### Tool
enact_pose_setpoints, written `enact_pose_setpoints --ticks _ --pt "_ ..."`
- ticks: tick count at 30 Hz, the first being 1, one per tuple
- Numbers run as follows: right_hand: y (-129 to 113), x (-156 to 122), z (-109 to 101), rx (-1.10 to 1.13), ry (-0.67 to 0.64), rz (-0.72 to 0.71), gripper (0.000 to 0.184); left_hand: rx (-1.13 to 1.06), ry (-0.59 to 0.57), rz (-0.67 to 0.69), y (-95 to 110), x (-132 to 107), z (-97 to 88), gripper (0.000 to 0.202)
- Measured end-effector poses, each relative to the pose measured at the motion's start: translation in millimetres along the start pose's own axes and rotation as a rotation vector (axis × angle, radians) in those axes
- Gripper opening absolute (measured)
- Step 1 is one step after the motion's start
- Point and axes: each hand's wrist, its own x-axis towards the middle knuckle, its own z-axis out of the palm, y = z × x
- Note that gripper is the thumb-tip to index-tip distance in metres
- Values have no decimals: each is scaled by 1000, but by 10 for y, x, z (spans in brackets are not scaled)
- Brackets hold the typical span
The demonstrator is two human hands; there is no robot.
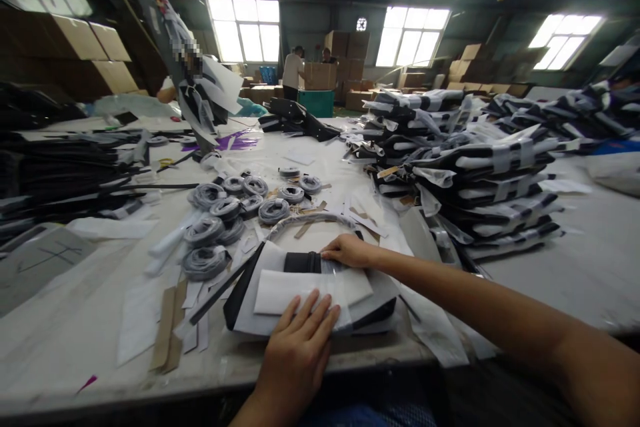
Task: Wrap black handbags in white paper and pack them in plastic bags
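A black handbag (233, 310) lies at the table's near edge, with white wrapping sheet (270, 260) over its face and a plastic-wrapped handle (320, 217) arching at the far side. A white foam strip (280, 290) crosses it, and a black strap piece (300, 262) shows just beyond. My left hand (300, 340) rests flat on the strip and sheet, fingers spread. At the right end of the black piece, my right hand (350, 251) has its fingers pinched together beside clear film (336, 269); what they grip is hidden.
Several coiled, wrapped straps (205, 262) lie left of the bag, near brown card strips (169, 327). Wrapped bags form a tall stack (500, 193) on the right. Black pieces (60, 173) are piled at left. Beyond the table, people (293, 73) stand by cartons (320, 75).
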Motion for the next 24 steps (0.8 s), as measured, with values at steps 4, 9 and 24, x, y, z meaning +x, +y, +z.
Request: enact_pose_setpoints --ticks 4,9,24 --pt "-234 -348 -8 -55 147 -47 38 -27 -68 2 -14 -10 -18 45" --pt "-428 -1055 355 -288 192 -289 56 -102 -179 0 -82 -22 -95 52" --pt "-476 -1348 815 -444 471 -476 54 199 -269 123 -893 -459 -425 56"
